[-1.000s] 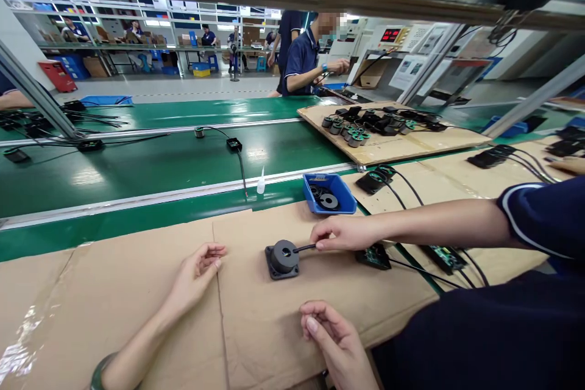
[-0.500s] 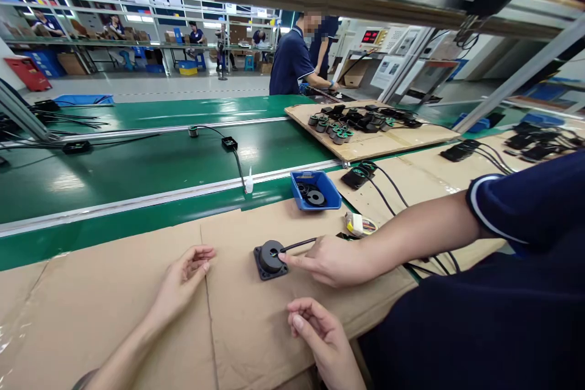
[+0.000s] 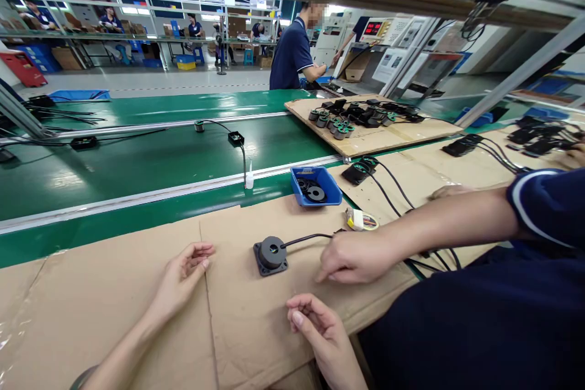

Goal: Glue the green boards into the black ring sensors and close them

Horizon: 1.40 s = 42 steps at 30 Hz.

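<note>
My left hand point(image 3: 185, 274) rests on the cardboard with its fingers loosely bent, thumb apart, holding nothing. Lower right, my right hand point(image 3: 322, 332) is half curled and open, also with nothing in it. Between and beyond them sits a black round part on a square flanged base point(image 3: 273, 254), touched by neither hand. A black cable point(image 3: 307, 237) runs from its side towards a co-worker's hand point(image 3: 351, 256), which hovers right of the part with fingers bent down and partly hides the cable's far end.
A blue bin point(image 3: 315, 187) with black rings stands behind the part, near a yellow-and-white tape measure point(image 3: 361, 219). A small white bottle point(image 3: 249, 179) is by the green conveyor point(image 3: 150, 167). Farther back, a board point(image 3: 361, 145) carries several wired parts. The co-worker's arm point(image 3: 448, 219) crosses from the right.
The co-worker's pointing finger has left the black round part, and that hand has drawn back to the right. My two hands have hardly moved.
</note>
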### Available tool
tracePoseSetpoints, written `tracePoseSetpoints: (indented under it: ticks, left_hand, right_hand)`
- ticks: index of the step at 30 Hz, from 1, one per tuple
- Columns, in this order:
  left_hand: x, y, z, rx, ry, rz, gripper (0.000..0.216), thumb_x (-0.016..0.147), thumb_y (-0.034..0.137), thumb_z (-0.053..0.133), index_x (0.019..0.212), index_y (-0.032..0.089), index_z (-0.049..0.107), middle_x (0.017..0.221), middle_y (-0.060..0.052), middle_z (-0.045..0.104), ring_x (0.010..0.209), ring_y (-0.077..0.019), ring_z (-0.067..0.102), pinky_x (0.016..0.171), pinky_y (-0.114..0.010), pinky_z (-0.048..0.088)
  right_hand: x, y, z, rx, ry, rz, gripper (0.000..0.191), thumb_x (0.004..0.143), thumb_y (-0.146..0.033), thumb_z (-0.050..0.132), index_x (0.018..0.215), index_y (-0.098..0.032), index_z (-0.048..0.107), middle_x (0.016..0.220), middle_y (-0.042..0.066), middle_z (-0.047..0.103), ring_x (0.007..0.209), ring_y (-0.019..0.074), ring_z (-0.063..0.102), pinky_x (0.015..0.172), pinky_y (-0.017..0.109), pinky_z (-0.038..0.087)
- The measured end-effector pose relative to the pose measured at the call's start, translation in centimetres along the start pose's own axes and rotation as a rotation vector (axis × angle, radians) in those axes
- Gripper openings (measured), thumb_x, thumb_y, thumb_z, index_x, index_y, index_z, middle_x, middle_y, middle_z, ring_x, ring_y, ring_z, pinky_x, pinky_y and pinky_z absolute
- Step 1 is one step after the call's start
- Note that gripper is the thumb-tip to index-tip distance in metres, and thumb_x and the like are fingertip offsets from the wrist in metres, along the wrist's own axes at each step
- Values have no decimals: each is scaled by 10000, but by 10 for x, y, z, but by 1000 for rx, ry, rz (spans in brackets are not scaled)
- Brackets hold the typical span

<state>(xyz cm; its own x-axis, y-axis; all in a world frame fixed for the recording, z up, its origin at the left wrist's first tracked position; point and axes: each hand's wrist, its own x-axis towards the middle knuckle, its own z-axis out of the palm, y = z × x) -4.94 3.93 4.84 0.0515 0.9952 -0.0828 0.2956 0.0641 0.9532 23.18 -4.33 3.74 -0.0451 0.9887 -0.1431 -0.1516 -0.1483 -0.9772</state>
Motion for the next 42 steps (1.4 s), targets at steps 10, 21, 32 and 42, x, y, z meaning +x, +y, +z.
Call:
tracePoseSetpoints:
  ticks: [10,21,32,42]
  left_hand:
    - [-7,12,3,419,-37,179,309,904,386,541,1154,218,607,1199,-115,673,1088,-285,653,931,-433,551]
    - [8,60,72,898,-192,959,522,902,272,567,1387,129,443,1353,-190,587,1304,-335,493,1123,-550,332]
    - [30,59,89,802,-189,1076,334,831,309,477,1081,152,633,1026,-142,727,1053,-301,633,1081,-500,355]
    - [44,66,87,759,-276,945,248,839,442,570,928,217,622,917,-78,703,973,-279,636,1081,-524,330]
  right_hand:
    - [-2,-6,6,-62,9,-17,311,849,-486,673,895,-182,720,720,39,623,675,167,565,653,268,488]
    - [27,-19,19,-907,268,-651,463,933,-86,453,1366,-218,552,892,75,559,802,191,586,694,304,539]
    - [35,-31,36,-1332,246,-690,404,876,-51,416,1243,-60,585,774,99,591,683,226,525,512,312,450]
    - [49,-51,27,-1073,172,-543,333,851,-69,405,993,-145,696,698,51,568,601,179,539,487,267,397]
